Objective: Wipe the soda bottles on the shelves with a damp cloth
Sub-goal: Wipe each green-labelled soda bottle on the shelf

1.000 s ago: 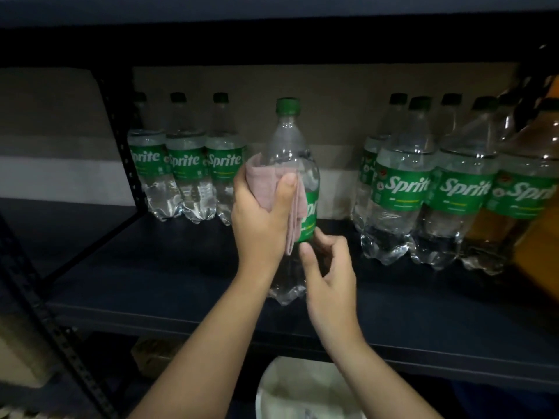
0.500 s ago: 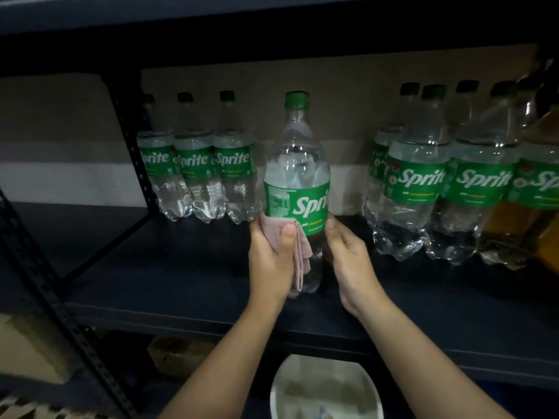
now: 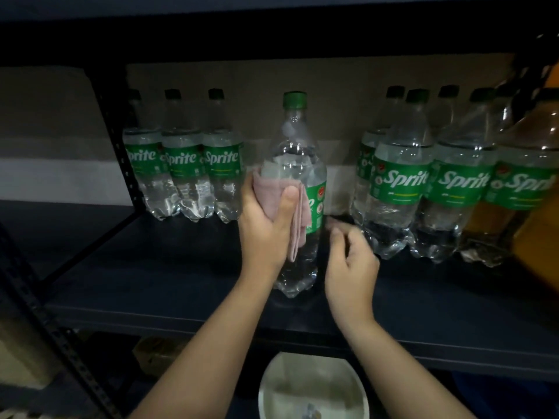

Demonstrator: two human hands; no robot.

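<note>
Below the shelf's near edge you have a white bowl [image 3: 313,388] sitting low in the middle, something small and blurred inside it. To the left, a dark perforated upright post [image 3: 57,334] slants across the corner, with a cardboard box [image 3: 154,353] in shadow under the shelf beside it. Far behind runs a pale wall [image 3: 48,122].

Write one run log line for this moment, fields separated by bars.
left hand: presses pink cloth on bottle | right hand: off bottle, fingers loosely curled | bottle: upright on shelf
</note>
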